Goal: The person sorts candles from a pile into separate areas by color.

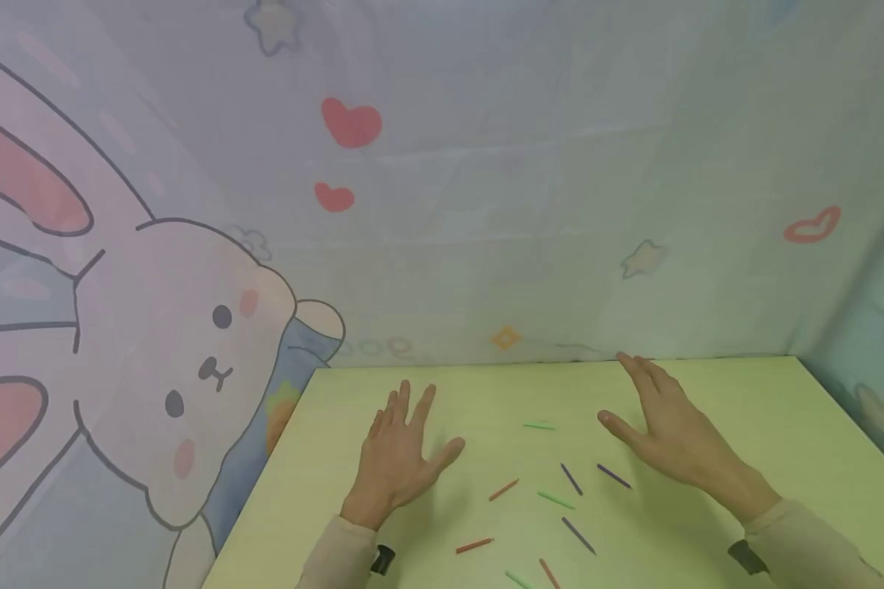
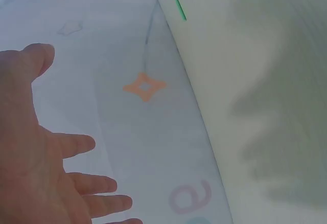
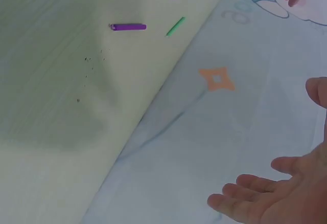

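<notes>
Several thin crayons lie scattered on the pale yellow table (image 1: 486,401) between two raised hands. The purple ones include one crayon (image 1: 614,476) nearest my right hand (image 1: 674,429), which hovers with fingers spread and touches nothing. My left hand (image 1: 398,466) is likewise held above the table, fingers straight, with an orange crayon (image 1: 504,490) to its right. A green crayon (image 1: 538,425) lies farthest back; another green crayon (image 1: 556,500) is near the middle. Closer to the front are a red-orange crayon (image 1: 475,546) and a purple crayon (image 1: 579,536). Both palms look bare in the wrist views.
A fabric backdrop (image 1: 486,245) with a printed rabbit (image 1: 191,352) and hearts rises behind the table's back edge. Small dark specks (image 3: 87,59) dot the tabletop in the right wrist view. At the front edge of the head view, a green crayon (image 1: 518,580) is partly cut off.
</notes>
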`<state>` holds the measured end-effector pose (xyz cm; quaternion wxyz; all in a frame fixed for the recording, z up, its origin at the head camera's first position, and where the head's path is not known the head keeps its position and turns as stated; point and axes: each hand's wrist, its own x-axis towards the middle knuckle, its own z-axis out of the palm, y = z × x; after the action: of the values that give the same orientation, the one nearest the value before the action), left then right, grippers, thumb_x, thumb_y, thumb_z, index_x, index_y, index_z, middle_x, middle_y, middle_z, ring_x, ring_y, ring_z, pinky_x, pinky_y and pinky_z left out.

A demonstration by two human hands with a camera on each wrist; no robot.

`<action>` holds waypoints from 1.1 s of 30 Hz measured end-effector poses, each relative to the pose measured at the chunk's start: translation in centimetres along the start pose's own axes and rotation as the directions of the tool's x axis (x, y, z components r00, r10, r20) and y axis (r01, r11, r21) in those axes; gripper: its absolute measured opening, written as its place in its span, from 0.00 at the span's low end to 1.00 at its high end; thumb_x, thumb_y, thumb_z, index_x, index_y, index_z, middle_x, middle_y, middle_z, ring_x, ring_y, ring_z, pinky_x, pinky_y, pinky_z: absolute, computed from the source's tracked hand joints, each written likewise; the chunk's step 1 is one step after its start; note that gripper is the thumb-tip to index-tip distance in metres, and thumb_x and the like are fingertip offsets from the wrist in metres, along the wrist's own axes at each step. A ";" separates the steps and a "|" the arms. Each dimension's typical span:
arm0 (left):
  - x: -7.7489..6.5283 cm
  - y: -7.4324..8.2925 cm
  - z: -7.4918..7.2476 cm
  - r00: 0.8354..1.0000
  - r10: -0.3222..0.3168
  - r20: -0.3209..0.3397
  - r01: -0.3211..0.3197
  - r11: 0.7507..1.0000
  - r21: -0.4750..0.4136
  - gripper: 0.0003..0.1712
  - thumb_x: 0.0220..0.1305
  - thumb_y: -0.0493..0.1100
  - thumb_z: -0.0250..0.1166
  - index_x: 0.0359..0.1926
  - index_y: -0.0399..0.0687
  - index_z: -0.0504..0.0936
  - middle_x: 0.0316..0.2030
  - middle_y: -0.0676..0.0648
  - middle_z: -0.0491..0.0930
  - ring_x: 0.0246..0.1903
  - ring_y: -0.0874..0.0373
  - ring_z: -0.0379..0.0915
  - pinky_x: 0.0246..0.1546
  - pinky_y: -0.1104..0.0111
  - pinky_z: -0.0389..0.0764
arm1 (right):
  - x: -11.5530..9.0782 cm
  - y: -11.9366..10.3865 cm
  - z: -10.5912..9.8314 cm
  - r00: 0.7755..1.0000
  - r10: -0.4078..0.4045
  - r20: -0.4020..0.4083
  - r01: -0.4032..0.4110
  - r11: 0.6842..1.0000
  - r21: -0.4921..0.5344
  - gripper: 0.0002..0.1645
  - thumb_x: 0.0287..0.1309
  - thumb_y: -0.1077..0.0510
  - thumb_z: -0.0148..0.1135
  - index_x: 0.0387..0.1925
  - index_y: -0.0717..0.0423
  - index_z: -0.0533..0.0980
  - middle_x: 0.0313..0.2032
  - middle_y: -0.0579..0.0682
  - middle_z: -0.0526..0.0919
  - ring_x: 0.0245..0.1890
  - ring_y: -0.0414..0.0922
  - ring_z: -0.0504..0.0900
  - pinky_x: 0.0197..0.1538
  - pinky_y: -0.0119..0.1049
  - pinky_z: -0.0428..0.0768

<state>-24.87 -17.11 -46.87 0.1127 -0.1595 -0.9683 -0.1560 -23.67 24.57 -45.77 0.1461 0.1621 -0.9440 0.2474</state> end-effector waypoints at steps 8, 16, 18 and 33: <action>0.0 0.3 -0.5 0.996 0.023 -0.084 -0.029 0.997 -0.072 0.51 0.77 0.75 0.59 0.88 0.54 0.63 0.86 0.34 0.59 0.80 0.31 0.64 0.72 0.33 0.74 | 0.2 -0.6 -0.1 0.998 -0.019 -0.059 0.026 0.992 0.123 0.56 0.79 0.40 0.68 0.88 0.64 0.52 0.80 0.69 0.66 0.77 0.71 0.68 0.72 0.75 0.71; -0.4 0.6 -0.5 0.994 0.027 -0.105 -0.043 0.988 -0.149 0.47 0.78 0.73 0.60 0.86 0.54 0.67 0.84 0.37 0.63 0.77 0.33 0.70 0.65 0.34 0.81 | 0.1 -1.1 0.7 0.982 -0.084 -0.170 0.103 0.988 0.112 0.48 0.73 0.50 0.75 0.82 0.68 0.64 0.70 0.65 0.79 0.67 0.66 0.80 0.61 0.71 0.82; -0.5 0.6 -0.4 0.992 0.035 -0.119 -0.058 0.979 -0.193 0.45 0.78 0.70 0.62 0.85 0.52 0.69 0.83 0.38 0.66 0.77 0.35 0.70 0.67 0.35 0.81 | 0.0 -1.2 0.8 0.976 -0.099 -0.192 0.122 0.986 0.110 0.47 0.71 0.52 0.77 0.81 0.67 0.66 0.68 0.64 0.82 0.65 0.65 0.82 0.59 0.69 0.83; -0.6 0.6 -0.2 0.930 0.174 -0.325 -0.286 0.896 -0.339 0.27 0.69 0.37 0.79 0.67 0.38 0.86 0.59 0.40 0.90 0.51 0.46 0.92 0.56 0.56 0.92 | -0.1 -1.5 1.5 0.953 -0.125 -0.276 0.176 0.970 0.169 0.36 0.64 0.61 0.82 0.71 0.61 0.80 0.57 0.54 0.92 0.50 0.52 0.92 0.57 0.30 0.86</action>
<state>-24.05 -16.86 -46.68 0.2362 -0.2686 -0.8668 -0.3475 -23.29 22.57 -46.41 0.2726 0.2130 -0.8727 0.3446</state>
